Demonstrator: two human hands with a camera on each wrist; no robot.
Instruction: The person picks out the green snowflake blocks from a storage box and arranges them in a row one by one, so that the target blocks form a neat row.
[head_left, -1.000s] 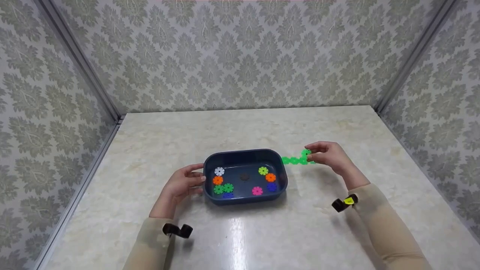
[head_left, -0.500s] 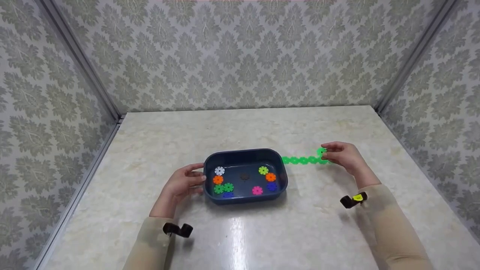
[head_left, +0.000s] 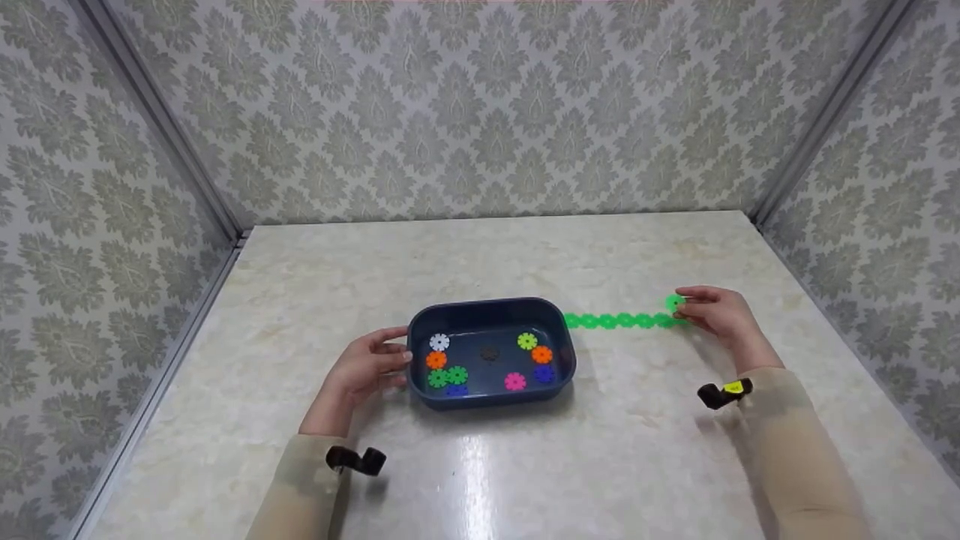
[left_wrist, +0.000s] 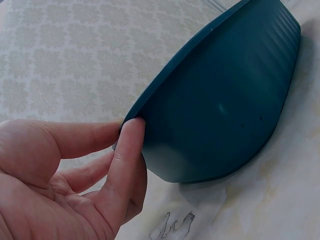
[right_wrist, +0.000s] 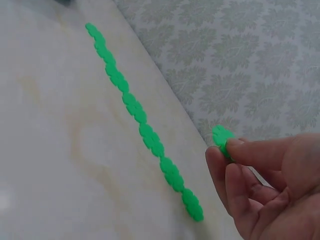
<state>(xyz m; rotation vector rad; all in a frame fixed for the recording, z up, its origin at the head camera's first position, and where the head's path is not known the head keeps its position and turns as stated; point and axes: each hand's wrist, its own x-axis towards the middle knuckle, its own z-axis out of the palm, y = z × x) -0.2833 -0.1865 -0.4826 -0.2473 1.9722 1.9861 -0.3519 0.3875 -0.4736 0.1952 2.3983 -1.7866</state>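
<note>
My left hand (head_left: 358,373) grips the rim at the left end of a dark blue plastic basin (head_left: 491,399); the left wrist view has its thumb and fingers on the basin's edge (left_wrist: 215,115). Between right thumb and fingertips, my right hand (head_left: 721,313) pinches a bright green notched snowflake disc (right_wrist: 220,136), held above the table. Below it, a row of several matching green discs (right_wrist: 134,108) lies end to end on the table. In the head view this green row (head_left: 607,321) runs from the basin's right wall toward my right hand.
Loose snowflake discs lie in the basin: a white one (head_left: 439,342), orange ones (head_left: 541,355), a pink one (head_left: 514,382), a yellow-green one (head_left: 527,341), and several more. Patterned walls (head_left: 495,112) enclose the pale marbled table (head_left: 337,277) at the back and sides.
My right hand has moved to the right with the green disc, along the row. More discs of the green row now show behind it. The left hand and basin have stayed put.
</note>
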